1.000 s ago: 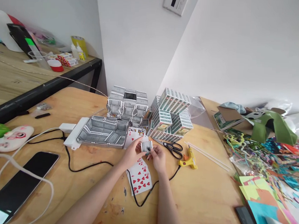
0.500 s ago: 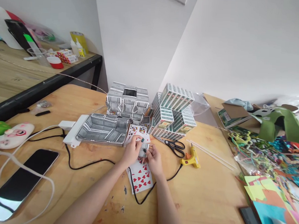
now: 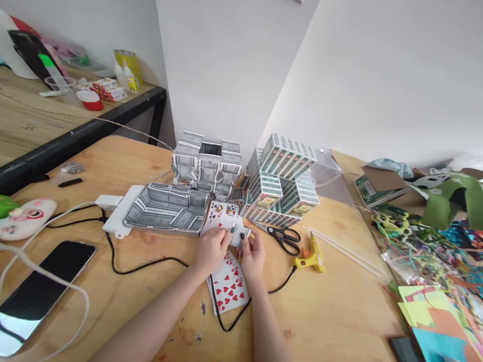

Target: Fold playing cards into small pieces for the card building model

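Observation:
Between both hands is a playing card (image 3: 238, 236) with its grey patterned back showing. My left hand (image 3: 212, 249) pinches its left side and my right hand (image 3: 254, 255) grips its right side. Below the hands lie face-up heart cards (image 3: 230, 288), crossed by a black cord. Just beyond my left hand, more face-up cards (image 3: 219, 211) rest against an open tray-like box made of cards (image 3: 171, 208). Behind that stands a larger structure built of cards (image 3: 207, 160).
Stacked card boxes (image 3: 284, 175) stand at the back right. Black scissors (image 3: 283, 238), a yellow glue gun (image 3: 312, 256) and clear glue sticks (image 3: 345, 251) lie to the right. A white power strip (image 3: 123, 212) and a phone (image 3: 37, 294) are at left; coloured paper (image 3: 440, 332) is at right.
The held card has tilted and moved slightly up and to the right. My left fingers have come down along its left side, and my right hand has shifted a little right.

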A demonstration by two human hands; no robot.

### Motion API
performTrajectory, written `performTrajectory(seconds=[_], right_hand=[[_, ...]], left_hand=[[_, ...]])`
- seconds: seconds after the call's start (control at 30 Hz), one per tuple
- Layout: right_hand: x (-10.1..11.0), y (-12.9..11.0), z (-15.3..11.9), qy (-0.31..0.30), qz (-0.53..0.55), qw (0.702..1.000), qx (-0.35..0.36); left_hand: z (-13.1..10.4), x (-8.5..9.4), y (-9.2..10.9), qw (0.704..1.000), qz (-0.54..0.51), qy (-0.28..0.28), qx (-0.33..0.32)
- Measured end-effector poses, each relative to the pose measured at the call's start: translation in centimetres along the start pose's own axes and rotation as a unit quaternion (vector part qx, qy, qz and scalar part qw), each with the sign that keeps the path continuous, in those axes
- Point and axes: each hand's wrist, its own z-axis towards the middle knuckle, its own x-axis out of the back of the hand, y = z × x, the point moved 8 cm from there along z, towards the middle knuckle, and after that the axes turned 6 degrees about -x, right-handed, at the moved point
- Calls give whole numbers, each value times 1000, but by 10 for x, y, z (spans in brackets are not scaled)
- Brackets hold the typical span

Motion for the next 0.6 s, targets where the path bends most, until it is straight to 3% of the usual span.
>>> performTrajectory(seconds=[0.13,0.3,0.47,0.6], right_hand=[[23,-8,5,101,-128,985,47],[34,-8,6,162,-214,963,40],[40,-13,0,219,-191,955,53],[40,-9,-1,204,-119,970,48]], left_hand=[[2,8,2,998,-8,50,-21],[-1,-9,-7,1000,20,21,12],[-2,-13,-10,1000,3,14,2],[-3,-11,-13,1000,1,22,6]])
